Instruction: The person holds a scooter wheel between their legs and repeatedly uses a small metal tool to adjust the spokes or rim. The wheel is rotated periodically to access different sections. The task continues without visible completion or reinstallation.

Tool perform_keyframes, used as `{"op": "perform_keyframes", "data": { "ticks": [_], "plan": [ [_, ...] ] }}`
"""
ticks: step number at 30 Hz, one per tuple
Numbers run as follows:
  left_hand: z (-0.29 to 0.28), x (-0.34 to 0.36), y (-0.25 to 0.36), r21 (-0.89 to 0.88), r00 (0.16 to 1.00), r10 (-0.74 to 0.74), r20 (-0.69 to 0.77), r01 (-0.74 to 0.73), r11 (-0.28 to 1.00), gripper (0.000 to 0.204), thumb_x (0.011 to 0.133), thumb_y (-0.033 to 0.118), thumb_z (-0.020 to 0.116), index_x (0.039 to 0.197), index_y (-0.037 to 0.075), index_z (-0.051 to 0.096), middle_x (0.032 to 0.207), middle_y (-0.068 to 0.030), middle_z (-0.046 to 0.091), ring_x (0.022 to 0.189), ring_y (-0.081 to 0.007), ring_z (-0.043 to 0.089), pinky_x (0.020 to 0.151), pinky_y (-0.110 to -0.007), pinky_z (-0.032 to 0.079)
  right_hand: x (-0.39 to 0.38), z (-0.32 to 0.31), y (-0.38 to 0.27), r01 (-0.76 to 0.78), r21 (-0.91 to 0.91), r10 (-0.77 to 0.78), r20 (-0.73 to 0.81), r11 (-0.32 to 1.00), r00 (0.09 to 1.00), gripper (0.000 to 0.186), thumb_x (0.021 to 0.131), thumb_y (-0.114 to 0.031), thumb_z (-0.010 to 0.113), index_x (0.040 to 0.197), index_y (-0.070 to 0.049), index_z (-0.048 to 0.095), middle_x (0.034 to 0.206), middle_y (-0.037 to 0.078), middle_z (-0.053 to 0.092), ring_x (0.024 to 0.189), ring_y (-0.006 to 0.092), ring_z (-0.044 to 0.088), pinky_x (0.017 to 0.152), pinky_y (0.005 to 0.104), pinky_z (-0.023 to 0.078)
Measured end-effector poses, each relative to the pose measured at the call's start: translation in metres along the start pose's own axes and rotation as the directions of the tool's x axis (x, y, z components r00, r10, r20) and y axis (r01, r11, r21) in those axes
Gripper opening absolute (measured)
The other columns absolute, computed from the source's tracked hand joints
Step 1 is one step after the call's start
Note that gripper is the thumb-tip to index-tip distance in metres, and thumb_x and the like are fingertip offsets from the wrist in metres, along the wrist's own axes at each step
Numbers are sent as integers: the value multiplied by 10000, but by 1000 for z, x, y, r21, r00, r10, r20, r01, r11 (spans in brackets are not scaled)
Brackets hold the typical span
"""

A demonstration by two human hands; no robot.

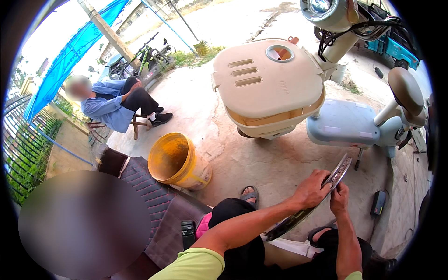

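Note:
My left hand (311, 190) is closed on a long, narrow, curved metal piece (340, 169) with a shiny, perforated upper part and a darker lower stretch, tilted across my lap. Just below and right of it, my right hand (339, 198) grips the same piece, fingers wrapped at its edge. Its lower end reaches down between my knees, beside white material, and is partly hidden by my left arm. My sandalled foot (250, 198) rests on the concrete. A dark phone-like object (188, 233) lies on the seat to my left, near pink fabric.
A cream electric scooter (268, 88) with a pale blue deck (341, 123) stands ahead. A yellow bucket (200, 170) is front left. Someone in a blue shirt (105, 109) sits farther left near bicycles (140, 60). A black box (379, 203) lies at right. A blurred patch covers the lower left.

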State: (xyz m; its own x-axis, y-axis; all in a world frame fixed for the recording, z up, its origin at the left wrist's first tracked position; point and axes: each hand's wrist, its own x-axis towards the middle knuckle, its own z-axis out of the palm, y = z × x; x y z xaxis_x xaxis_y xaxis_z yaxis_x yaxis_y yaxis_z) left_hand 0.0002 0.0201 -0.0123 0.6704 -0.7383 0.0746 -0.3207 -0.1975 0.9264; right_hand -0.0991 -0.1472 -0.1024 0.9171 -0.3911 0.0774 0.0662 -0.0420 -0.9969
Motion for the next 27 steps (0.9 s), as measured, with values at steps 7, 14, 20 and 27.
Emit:
{"op": "perform_keyframes", "data": {
  "ticks": [7,14,20,27],
  "plan": [
    [0,-2,2,-8,999,-36,-5,36,999,360,977,276,567,1222,13,585,1178,-232,596,1137,-409,557,1001,-459,449,-3,18,-8,107,-75,-117,-148,991,982,212,1028,-177,607,1045,17,690,891,0,682,835,95,587,784,280,492],
    [9,5,5,-7,998,-53,-30,53,999,343,975,268,557,1193,5,581,1161,-234,593,1119,-412,554,992,-460,446,-1,18,-15,76,-206,-119,-203,976,972,207,1031,-172,604,1057,15,689,899,9,689,845,100,591,794,281,493],
    [17,7,2,-32,998,-34,-46,33,999,328,970,256,556,1165,-6,581,1139,-238,596,1105,-411,551,988,-463,445,-2,17,-9,91,-50,-99,-197,995,975,213,1035,-183,609,1082,13,679,940,8,690,875,97,588,808,278,490],
    [15,7,1,-16,999,-17,-34,16,1000,334,965,249,570,1170,-15,583,1137,-243,599,1099,-412,555,988,-466,445,-1,11,2,85,-11,-86,-168,996,982,212,1037,-182,609,1113,8,665,969,6,678,894,103,585,838,277,484]
  ]
}}
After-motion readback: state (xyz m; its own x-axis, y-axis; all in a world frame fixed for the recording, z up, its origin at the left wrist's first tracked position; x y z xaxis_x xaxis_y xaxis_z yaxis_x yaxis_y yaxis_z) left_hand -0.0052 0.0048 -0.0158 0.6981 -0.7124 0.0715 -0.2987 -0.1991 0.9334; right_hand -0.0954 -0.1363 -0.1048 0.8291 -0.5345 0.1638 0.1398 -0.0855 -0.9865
